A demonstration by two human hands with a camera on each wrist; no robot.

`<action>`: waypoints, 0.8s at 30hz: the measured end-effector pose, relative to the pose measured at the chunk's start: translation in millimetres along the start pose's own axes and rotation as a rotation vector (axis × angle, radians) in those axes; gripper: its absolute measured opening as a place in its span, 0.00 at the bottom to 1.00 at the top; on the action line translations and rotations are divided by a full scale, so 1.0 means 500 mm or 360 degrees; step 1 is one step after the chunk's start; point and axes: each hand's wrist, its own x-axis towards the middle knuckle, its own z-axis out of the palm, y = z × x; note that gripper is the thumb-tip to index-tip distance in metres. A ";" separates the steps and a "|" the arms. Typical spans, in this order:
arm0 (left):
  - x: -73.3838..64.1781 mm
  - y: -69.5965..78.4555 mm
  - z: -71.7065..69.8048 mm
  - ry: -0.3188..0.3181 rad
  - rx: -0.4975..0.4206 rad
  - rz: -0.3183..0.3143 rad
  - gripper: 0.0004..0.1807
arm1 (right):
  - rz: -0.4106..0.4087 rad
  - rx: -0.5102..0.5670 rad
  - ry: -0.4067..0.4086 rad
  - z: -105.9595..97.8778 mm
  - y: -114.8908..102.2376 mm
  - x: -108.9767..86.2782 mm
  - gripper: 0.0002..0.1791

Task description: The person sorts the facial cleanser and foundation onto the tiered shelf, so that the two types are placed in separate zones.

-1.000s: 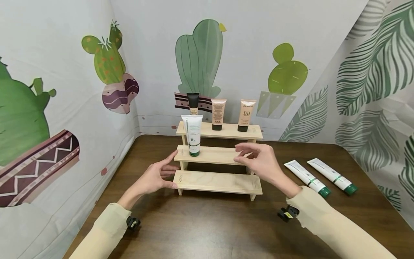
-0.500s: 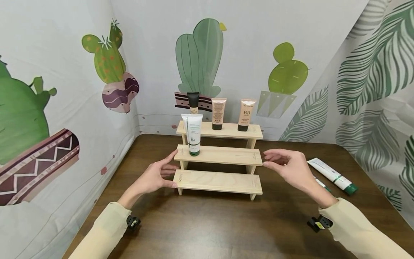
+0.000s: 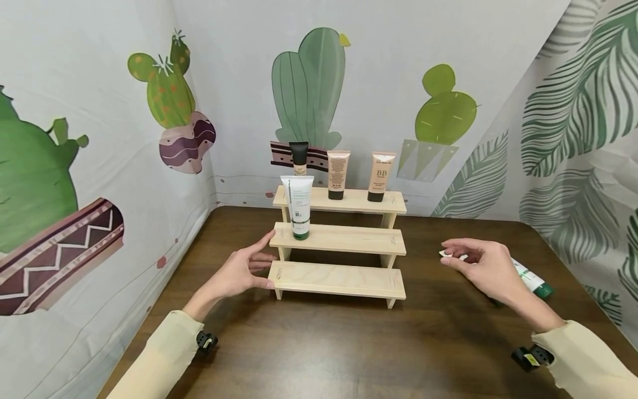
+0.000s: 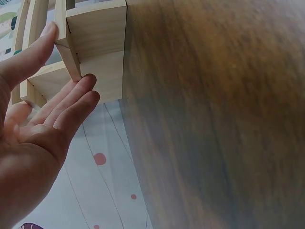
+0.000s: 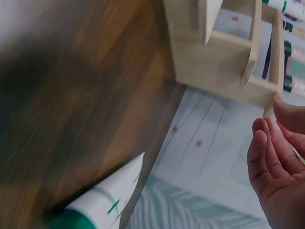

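A three-tier wooden display stand [image 3: 336, 277] stands on the table. My left hand [image 3: 236, 277] touches its left end with fingers extended, thumb at the bottom tier and index finger at the middle one. On the middle tier a white squeeze tube [image 3: 299, 208] stands upright on its green cap. My right hand [image 3: 485, 269], its fingers loosely bent and holding nothing, hovers over two white tubes lying to the right. It covers most of the nearer tube [image 3: 445, 254] and part of the farther tube [image 3: 533, 282]. One white tube [image 5: 112, 195] shows low in the right wrist view.
The top tier bears a beige BB cream tube [image 3: 381, 177], a beige tube with printed text [image 3: 338, 174] and a black-topped container [image 3: 299, 152], partly hidden by the white tube. A cactus-print cloth [image 3: 384, 83] hangs behind the brown table [image 3: 319, 349].
My right hand has moved right from the middle tier, past the stand's right end, to above the lying tubes. My left hand has stayed at the stand's left end.
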 end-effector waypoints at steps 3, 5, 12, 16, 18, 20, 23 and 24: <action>0.000 0.000 0.000 -0.0002 -0.0008 -0.0007 0.67 | 0.0025 -0.0042 -0.0006 -0.017 0.022 -0.009 0.14; 0.000 0.000 0.000 -0.0004 -0.0012 -0.0003 0.66 | 0.0041 -0.0075 -0.0013 -0.029 0.038 -0.014 0.13; 0.002 0.002 -0.001 0.0001 0.0002 -0.0002 0.67 | 0.0074 -0.0181 -0.0056 -0.065 0.093 -0.029 0.13; 0.002 0.002 -0.002 0.0002 0.0028 -0.0002 0.67 | 0.0089 -0.0234 -0.0088 -0.077 0.121 -0.036 0.13; 0.001 0.002 -0.002 0.0002 0.0037 -0.0001 0.67 | 0.0100 -0.0253 -0.0102 -0.081 0.135 -0.039 0.12; 0.001 0.001 -0.002 -0.0001 0.0039 -0.0002 0.67 | 0.0122 -0.0269 -0.0113 -0.085 0.147 -0.042 0.12; 0.000 0.001 -0.001 -0.0003 0.0030 -0.0003 0.67 | 0.0169 -0.0279 -0.0127 -0.090 0.162 -0.045 0.11; 0.000 0.001 -0.001 -0.0003 0.0030 -0.0003 0.67 | 0.0181 -0.0282 -0.0135 -0.091 0.166 -0.045 0.12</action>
